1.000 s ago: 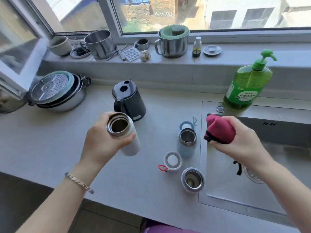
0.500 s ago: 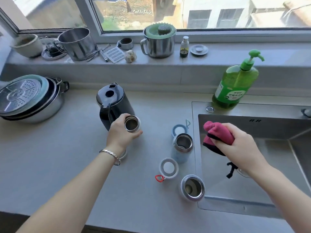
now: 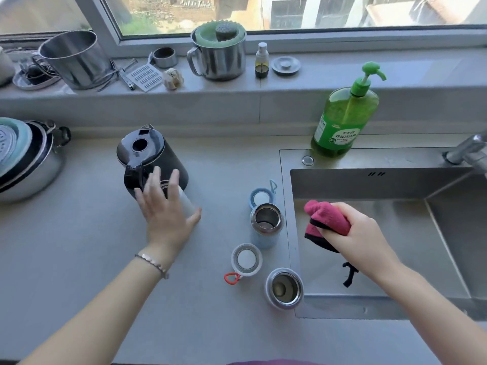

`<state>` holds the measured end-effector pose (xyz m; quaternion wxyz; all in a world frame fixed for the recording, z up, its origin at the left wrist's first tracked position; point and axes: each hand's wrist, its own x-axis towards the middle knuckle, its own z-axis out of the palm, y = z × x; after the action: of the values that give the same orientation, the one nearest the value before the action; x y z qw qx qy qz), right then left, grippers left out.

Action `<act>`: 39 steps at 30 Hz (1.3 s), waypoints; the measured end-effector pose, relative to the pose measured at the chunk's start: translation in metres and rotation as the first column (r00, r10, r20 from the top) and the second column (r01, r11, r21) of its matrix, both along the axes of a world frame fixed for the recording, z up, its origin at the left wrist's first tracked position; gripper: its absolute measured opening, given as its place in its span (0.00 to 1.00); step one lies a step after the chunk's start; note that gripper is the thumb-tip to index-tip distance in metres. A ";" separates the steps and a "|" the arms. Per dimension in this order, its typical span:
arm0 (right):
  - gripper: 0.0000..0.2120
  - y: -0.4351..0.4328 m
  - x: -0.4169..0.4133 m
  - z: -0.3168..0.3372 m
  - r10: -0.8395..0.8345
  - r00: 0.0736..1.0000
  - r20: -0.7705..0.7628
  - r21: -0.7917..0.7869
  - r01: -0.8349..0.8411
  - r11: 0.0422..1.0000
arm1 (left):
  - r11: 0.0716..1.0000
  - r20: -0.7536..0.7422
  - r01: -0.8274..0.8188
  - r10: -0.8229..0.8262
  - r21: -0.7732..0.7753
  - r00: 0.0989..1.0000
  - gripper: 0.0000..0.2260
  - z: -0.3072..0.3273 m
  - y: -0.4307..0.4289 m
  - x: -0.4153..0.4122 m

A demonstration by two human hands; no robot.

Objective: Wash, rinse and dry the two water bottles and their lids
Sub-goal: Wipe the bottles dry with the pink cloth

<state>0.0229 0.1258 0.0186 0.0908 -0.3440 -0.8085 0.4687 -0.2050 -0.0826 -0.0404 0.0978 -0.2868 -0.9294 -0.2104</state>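
A white bottle (image 3: pixel 185 204) stands without its lid on the counter, right in front of the black kettle (image 3: pixel 152 159). My left hand (image 3: pixel 166 214) is against its near side with fingers spread and straight, not wrapped around it. A pale blue bottle (image 3: pixel 264 229) stands uncapped by the sink's left edge, its blue lid (image 3: pixel 260 197) lying just behind it. Nearer to me lies a white lid with a red loop (image 3: pixel 246 259). My right hand (image 3: pixel 353 233) clutches a bunched pink cloth (image 3: pixel 325 218) over the sink (image 3: pixel 369 185).
A round steel strainer cup (image 3: pixel 284 288) sits at the sink's front-left corner. A green soap pump bottle (image 3: pixel 345 119) stands behind the sink and a tap (image 3: pixel 466 151) is at the right edge. Stacked pots (image 3: pixel 26 159) sit far left. Steel mugs and small items line the windowsill.
My left hand carried the white bottle away from me, stood it on the counter by the kettle and spread its fingers. My right hand kept hold of the pink cloth.
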 end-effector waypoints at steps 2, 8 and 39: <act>0.11 0.000 0.009 -0.004 -0.014 1.000 -0.001 -0.016 0.014 1.000 | 0.973 -0.082 0.230 -0.227 0.029 0.971 0.31 -0.006 0.004 0.038; 0.13 0.001 0.038 -0.016 -0.063 0.996 0.057 -0.056 0.066 0.996 | 0.802 0.627 0.444 -0.115 -0.399 0.770 0.39 -0.051 0.025 0.097; 0.07 0.099 0.133 -0.035 -0.466 0.883 -0.053 -0.134 0.456 0.880 | 0.903 0.777 0.199 -0.430 0.382 0.459 0.29 0.057 0.196 0.177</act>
<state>0.1559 0.2245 -0.0167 0.2130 -0.5112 -0.6699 0.4946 -0.0282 0.1134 0.0163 -0.3736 -0.3014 -0.7552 -0.4463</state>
